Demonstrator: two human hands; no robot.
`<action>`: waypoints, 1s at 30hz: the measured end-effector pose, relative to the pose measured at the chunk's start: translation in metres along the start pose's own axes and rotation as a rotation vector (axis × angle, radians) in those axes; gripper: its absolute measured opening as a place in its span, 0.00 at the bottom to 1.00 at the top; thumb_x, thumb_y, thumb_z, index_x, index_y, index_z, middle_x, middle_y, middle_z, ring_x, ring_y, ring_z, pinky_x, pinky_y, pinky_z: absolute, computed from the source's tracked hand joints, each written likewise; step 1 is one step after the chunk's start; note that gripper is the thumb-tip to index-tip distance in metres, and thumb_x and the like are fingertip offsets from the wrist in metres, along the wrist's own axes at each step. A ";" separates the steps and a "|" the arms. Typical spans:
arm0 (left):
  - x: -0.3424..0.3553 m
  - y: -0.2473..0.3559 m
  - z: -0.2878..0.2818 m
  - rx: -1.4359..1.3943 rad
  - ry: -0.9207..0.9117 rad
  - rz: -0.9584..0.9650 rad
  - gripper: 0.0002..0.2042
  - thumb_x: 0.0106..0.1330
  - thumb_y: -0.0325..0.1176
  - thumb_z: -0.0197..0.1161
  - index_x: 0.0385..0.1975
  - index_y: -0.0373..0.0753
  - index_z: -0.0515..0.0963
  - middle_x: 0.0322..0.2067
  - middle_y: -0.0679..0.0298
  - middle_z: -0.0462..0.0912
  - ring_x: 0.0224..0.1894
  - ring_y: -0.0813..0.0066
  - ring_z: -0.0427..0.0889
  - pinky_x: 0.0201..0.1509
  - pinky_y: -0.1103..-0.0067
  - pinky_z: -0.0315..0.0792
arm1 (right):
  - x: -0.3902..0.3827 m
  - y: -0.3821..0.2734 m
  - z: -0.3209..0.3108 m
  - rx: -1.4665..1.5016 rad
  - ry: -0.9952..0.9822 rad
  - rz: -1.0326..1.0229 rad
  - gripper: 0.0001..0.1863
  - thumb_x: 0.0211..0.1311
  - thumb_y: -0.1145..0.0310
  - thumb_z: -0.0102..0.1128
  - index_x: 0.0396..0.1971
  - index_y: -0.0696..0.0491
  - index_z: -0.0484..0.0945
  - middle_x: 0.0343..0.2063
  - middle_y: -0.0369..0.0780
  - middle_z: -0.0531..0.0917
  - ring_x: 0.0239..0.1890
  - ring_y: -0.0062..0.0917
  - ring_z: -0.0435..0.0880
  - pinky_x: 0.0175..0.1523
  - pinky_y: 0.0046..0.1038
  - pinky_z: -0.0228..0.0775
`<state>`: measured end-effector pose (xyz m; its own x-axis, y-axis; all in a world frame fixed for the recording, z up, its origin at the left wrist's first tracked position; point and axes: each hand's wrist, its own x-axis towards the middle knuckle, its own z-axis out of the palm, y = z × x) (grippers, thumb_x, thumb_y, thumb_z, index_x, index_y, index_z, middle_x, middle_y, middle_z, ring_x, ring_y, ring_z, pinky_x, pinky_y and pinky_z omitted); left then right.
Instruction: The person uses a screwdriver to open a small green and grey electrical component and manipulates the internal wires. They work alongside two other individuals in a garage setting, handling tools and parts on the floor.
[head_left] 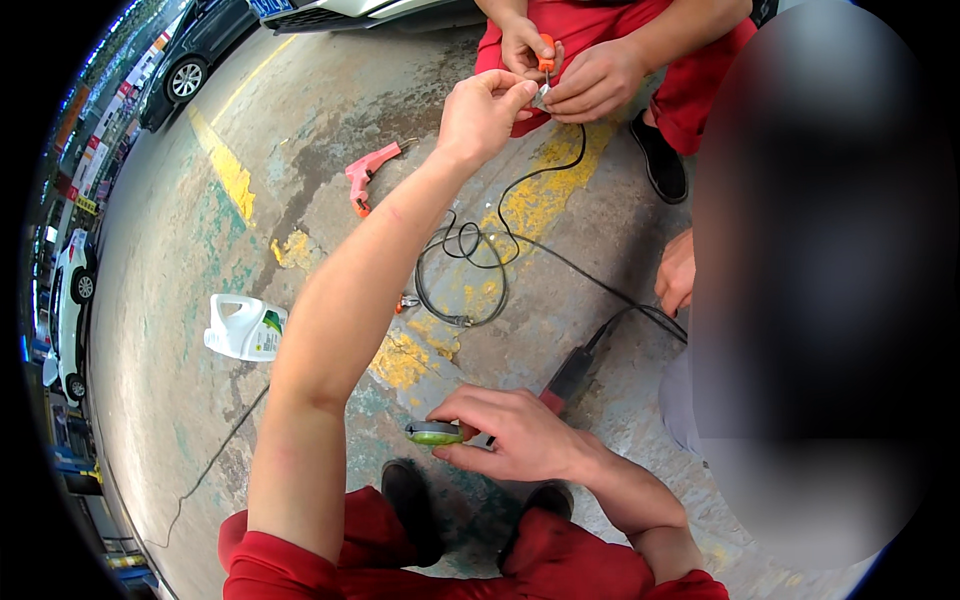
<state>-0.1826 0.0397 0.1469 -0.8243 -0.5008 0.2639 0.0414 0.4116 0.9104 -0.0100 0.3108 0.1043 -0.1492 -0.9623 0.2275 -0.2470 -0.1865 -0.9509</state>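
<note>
My left hand reaches far forward, thumb and forefinger pinched together at a small pale piece; whether anything sits between the fingertips is hidden. A co-worker's hands meet mine there, one steadying the piece, the other on an orange-handled screwdriver. From these hands a thin black cable runs down to the floor. Nearer me, my right hand grips a round green-and-grey disc-shaped thing between thumb and fingers. Behind that hand shows a corded black-and-red tool; I cannot tell whether disc and tool are joined.
A coil of black cable lies mid-floor, with small orange-handled pliers beside it. Farther left are a pink pistol-grip tool and a white jug. Another person's hand hangs at right. Parked cars stand beyond.
</note>
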 end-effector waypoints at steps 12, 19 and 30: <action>0.000 -0.012 0.005 0.198 0.102 0.148 0.13 0.78 0.37 0.67 0.45 0.31 0.86 0.34 0.65 0.90 0.36 0.82 0.88 0.40 0.82 0.79 | -0.004 0.000 -0.001 0.003 -0.007 0.028 0.17 0.67 0.63 0.71 0.51 0.54 0.82 0.43 0.41 0.85 0.39 0.37 0.88 0.42 0.36 0.81; -0.001 -0.013 0.007 0.196 0.132 0.158 0.13 0.77 0.37 0.67 0.45 0.30 0.86 0.33 0.64 0.90 0.35 0.81 0.88 0.40 0.81 0.80 | -0.005 0.002 0.001 0.014 -0.003 0.020 0.17 0.67 0.62 0.71 0.51 0.54 0.82 0.43 0.41 0.85 0.38 0.37 0.88 0.42 0.36 0.81; -0.015 0.006 0.005 0.217 0.107 0.063 0.14 0.79 0.38 0.64 0.46 0.30 0.86 0.33 0.65 0.90 0.36 0.81 0.86 0.43 0.79 0.79 | -0.005 0.002 0.000 0.021 -0.004 0.011 0.17 0.68 0.63 0.71 0.51 0.55 0.82 0.42 0.41 0.85 0.38 0.37 0.89 0.42 0.34 0.82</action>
<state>-0.1724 0.0538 0.1471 -0.7588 -0.5419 0.3612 -0.0408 0.5931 0.8041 -0.0097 0.3148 0.1012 -0.1482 -0.9651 0.2159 -0.2252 -0.1796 -0.9576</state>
